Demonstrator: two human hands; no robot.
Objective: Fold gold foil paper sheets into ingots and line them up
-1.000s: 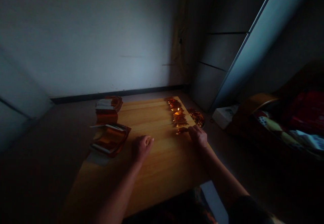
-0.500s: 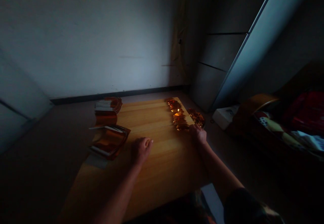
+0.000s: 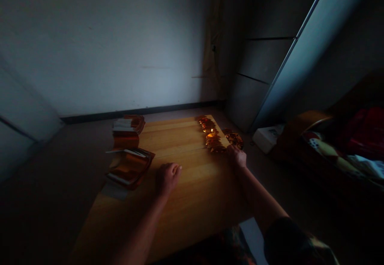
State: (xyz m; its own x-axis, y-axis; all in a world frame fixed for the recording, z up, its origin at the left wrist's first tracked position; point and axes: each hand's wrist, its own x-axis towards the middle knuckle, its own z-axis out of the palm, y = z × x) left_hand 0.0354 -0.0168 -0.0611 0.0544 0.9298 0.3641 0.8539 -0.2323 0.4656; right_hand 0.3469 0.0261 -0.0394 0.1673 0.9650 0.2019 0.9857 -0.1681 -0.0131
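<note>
My left hand rests on the wooden table with its fingers curled into a loose fist; nothing shows in it. At the table's right edge my right hand is closed, its fingertips hidden from view. Just beyond it, a row of shiny gold foil pieces lies packed along that edge, its near end close to the knuckles. To the left of my left hand lie stacks of copper-coloured foil sheets with pale paper edges. Behind them is another curled stack.
More crinkled gold foil is heaped lower down, past the right edge. A white box stands on the floor beside a dark wooden seat with a curved armrest. The wall is behind the table, and a tall cabinet stands at the back right.
My right hand has shifted very slightly to the right and away from me along the table edge. The left hand stays put.
</note>
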